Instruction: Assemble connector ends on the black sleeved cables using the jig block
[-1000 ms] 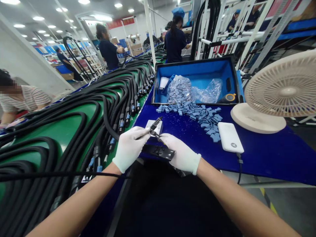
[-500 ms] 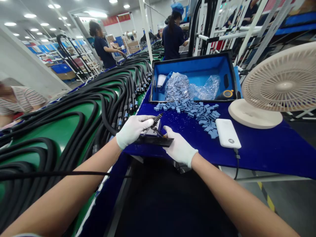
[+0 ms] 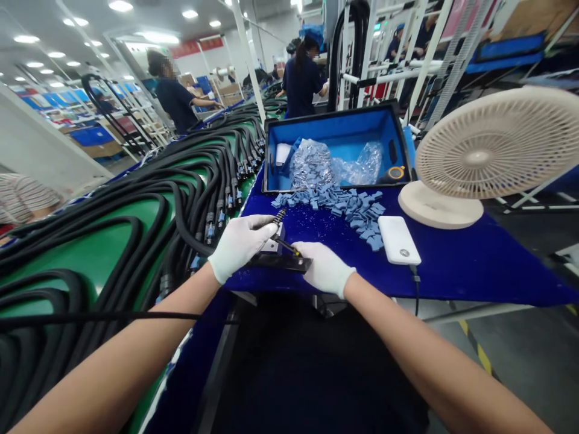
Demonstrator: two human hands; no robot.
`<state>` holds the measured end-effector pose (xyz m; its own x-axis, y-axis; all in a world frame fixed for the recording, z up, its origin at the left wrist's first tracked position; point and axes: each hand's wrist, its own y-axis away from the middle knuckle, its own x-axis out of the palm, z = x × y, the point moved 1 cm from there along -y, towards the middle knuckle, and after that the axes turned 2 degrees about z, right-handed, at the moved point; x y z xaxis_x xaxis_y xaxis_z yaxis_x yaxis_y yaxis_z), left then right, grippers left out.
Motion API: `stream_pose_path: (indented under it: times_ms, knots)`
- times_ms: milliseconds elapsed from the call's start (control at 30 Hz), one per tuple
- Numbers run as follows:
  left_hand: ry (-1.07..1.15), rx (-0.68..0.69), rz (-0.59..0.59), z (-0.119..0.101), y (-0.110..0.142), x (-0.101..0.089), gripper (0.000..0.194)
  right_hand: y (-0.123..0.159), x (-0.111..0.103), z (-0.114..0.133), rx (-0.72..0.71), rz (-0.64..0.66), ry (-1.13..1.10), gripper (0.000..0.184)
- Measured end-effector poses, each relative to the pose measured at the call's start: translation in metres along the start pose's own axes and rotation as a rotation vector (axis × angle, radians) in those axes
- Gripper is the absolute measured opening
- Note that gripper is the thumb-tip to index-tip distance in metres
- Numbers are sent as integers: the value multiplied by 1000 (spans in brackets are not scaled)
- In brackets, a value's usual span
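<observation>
Gloved in white, my left hand [image 3: 242, 244] is closed on a black ribbed sleeve [image 3: 280, 215] that sticks up past the thumb and fingertips. Just below it a small silvery metal block [image 3: 271, 245] sits at the table's near edge, partly covered by the fingers. A black flat bar [image 3: 284, 263] runs in front of the block. At the bar's right end is my right hand [image 3: 326, 268], also gloved, with fingers curled in. A thin dark piece with a yellowish part [image 3: 295, 249] reaches its fingertips; what the fingers grip is mostly hidden.
Loose blue clips [image 3: 348, 205] are heaped before a blue bin [image 3: 393, 129] holding plastic bags. A white power bank [image 3: 398, 240] with a cable and a beige fan [image 3: 446, 202] stand on the right. Black hoses [image 3: 136, 226] cover the green bench at left. Several people work beyond.
The whole view has shifted, so the bin and fan sit further left. My right hand's fingers have closed in at the bar's end; my left hand keeps hold of the ribbed sleeve.
</observation>
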<state>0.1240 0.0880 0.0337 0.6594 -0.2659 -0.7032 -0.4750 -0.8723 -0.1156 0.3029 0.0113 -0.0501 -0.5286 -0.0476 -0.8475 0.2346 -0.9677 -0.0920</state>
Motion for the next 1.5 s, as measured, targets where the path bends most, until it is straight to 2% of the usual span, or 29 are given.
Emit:
stream_pose_path:
  times_ms: [133,267,333,433,467,533,600,633,700,800,900,1000,1067,1167,1233,1267,1333,1400,1433,1500]
  knots:
    - [82,19,-15,0,-1,11,35,4,-13,-16,92,-74,254,25]
    - [151,13,-70,7,-2,10,31,9,-6,-22,111,-190,238,34]
    - [186,26,-65,9,0,6,32,14,-3,-16,93,-248,102,43]
    - [191,67,-47,9,9,-3,37,25,-1,1,12,-249,-394,68]
    - [173,85,-7,8,12,-5,39,28,0,7,14,-226,-603,67]
    - [118,147,153,8,16,-7,38,30,1,17,78,-188,-969,53]
    - [61,235,339,7,19,-6,35,30,1,23,147,-181,-1185,42]
    - [32,272,401,6,19,-6,33,29,1,25,162,-180,-1233,42]
    - [-28,329,436,6,19,-3,29,26,1,25,156,-178,-1208,52]
    - [-107,435,370,10,22,3,25,22,-1,23,118,-185,-1071,68]
    - [-198,591,312,17,28,9,27,19,-2,23,64,-117,-1110,74]
    - [-211,648,357,27,27,12,27,18,-1,24,42,-43,-1159,74]
    - [-107,549,407,32,21,14,34,18,-1,24,48,-52,-1137,72]
    - [86,255,416,35,10,18,81,18,-1,23,61,-89,-1112,73]
    - [115,132,351,33,8,20,94,17,-1,22,82,-107,-1134,72]
    - [86,114,286,30,11,20,89,17,-2,21,94,-126,-1144,68]
    - [3,109,98,26,25,19,59,18,-2,23,108,-197,-1147,56]
    - [49,56,-13,28,43,19,31,22,-1,29,129,-314,-1133,44]
    - [161,-1,-22,31,52,19,26,24,0,33,141,-378,-1119,41]
    - [440,-118,-13,42,64,20,33,26,2,41,114,-427,-1063,41]
